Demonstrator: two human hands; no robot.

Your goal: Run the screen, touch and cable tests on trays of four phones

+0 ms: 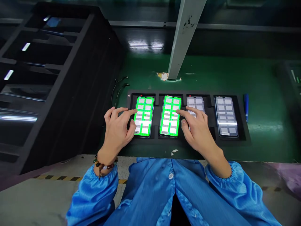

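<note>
Several smartphones lie in a row in the black foam tray [244, 139]. The leftmost phone [144, 117] and the second phone [170, 116] glow with bright green and white patterns. My left hand [119, 127] has its index fingertip at the left edge of the leftmost phone's screen, fingers apart. With its index fingertip at the right side of the second phone's screen, my right hand [195, 124] is also open and partly covers the third phone [196, 103]. Greyish blocks show on the dimmer rightmost phone [227, 116]. Neither hand grips anything.
Left of me stands a large black rack [77, 78] with slots holding dark panels. Black cables [117, 89] lie beside the tray. A blue marker [246, 106] rests at its right. A grey metal post [185, 37] rises behind the phones from the green work surface [265, 125].
</note>
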